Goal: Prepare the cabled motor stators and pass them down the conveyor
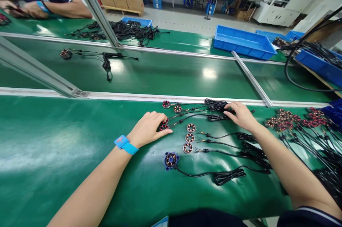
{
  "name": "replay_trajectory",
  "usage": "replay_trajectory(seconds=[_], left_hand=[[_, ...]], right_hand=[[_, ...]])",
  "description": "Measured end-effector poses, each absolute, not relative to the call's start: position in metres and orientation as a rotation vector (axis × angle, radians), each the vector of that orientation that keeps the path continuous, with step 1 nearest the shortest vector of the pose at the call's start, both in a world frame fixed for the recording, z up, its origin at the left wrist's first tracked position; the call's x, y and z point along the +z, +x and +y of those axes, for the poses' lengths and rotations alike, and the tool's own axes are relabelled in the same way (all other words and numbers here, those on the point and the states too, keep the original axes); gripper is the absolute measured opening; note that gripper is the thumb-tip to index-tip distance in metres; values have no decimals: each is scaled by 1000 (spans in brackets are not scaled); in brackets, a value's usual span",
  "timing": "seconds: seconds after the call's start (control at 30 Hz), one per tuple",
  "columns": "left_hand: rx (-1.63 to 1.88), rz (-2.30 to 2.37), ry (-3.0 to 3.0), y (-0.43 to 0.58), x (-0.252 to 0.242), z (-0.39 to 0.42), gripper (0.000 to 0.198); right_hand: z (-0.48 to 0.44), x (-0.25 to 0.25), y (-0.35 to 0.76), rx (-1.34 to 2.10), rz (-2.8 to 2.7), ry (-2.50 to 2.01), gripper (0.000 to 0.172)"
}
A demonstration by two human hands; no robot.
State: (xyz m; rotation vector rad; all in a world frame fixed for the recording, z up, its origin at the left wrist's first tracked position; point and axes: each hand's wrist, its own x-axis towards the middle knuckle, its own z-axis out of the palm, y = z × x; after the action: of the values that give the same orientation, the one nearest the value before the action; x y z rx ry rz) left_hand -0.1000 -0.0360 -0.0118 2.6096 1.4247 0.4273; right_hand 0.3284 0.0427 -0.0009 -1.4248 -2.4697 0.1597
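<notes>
My left hand (150, 127) curls its fingers and thumb around two red-wound motor stators (164, 127) on the green bench, partly hiding them. With its thumb and fingers, my right hand (242, 114) grips a coiled black cable (217, 105) belonging to that upper group. Just beyond my left fingertips lie a red-wound stator (166, 104) and a copper-wound stator (177, 108). Below them, three copper-wound stators (190, 137) form a column, their cables running right under my right forearm. Nearest me is a stator in a blue housing (171, 160), with its bundled cable (229, 176).
A pile of stators (285, 120) with black cables is at the right. Metal rails (133, 97) divide the bench from a green strip holding another stator (65, 54). Beyond are a blue bin (244, 41), a cable heap (120, 31) and a co-worker's arm (69, 9).
</notes>
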Motion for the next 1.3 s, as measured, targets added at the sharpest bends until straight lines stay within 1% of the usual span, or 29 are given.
replay_trajectory(seconds=[0.1, 0.17, 0.27, 0.3, 0.37, 0.47, 0.53, 0.63, 0.7, 0.77, 0.87, 0.9, 1.0, 1.07, 1.2, 1.3], left_hand=[[492, 1446, 2580, -94, -5, -32, 35], [485, 1479, 2627, -87, -1, -21, 28], [356, 1495, 2728, -72, 1, 2, 26], [295, 1495, 2745, -68, 1, 9, 26], [207, 1508, 2754, -61, 1, 18, 23], [178, 1557, 2767, -57, 0, 20, 22], [175, 1588, 2781, -60, 0, 16, 22], [136, 1661, 2780, -70, 1, 10, 21], [104, 1709, 2769, -79, 2, 8, 22], [100, 1725, 2751, -88, 4, 8, 21], [155, 1678, 2717, -100, 3, 9, 20], [176, 1652, 2704, -103, 3, 10, 20], [226, 1566, 2680, -109, 2, 13, 18], [237, 1503, 2687, -109, 2, 14, 20], [161, 1458, 2690, -108, 7, 11, 29], [105, 1456, 2648, -107, 13, 7, 30]], right_hand=[[51, -2, 335, 107, -2460, -1427, 22], [57, -3, 341, 158, -2448, -1447, 26], [65, -4, 350, 300, -2434, -1533, 36], [66, -4, 352, 331, -2436, -1561, 36], [67, -1, 353, 336, -2450, -1563, 30], [63, 12, 351, 240, -2428, -1464, 20], [62, 21, 347, 216, -2348, -1422, 19], [66, 30, 335, 293, -2248, -1397, 19], [73, 29, 324, 337, -2286, -1371, 20], [81, 25, 313, 375, -2395, -1341, 25], [93, 15, 305, 507, -2544, -1311, 38], [95, 12, 305, 555, -2565, -1307, 38], [99, 6, 310, 635, -2559, -1305, 32], [98, 7, 315, 670, -2539, -1311, 31], [94, 14, 322, 802, -2521, -1314, 37], [95, 19, 327, 942, -2514, -1346, 46]])
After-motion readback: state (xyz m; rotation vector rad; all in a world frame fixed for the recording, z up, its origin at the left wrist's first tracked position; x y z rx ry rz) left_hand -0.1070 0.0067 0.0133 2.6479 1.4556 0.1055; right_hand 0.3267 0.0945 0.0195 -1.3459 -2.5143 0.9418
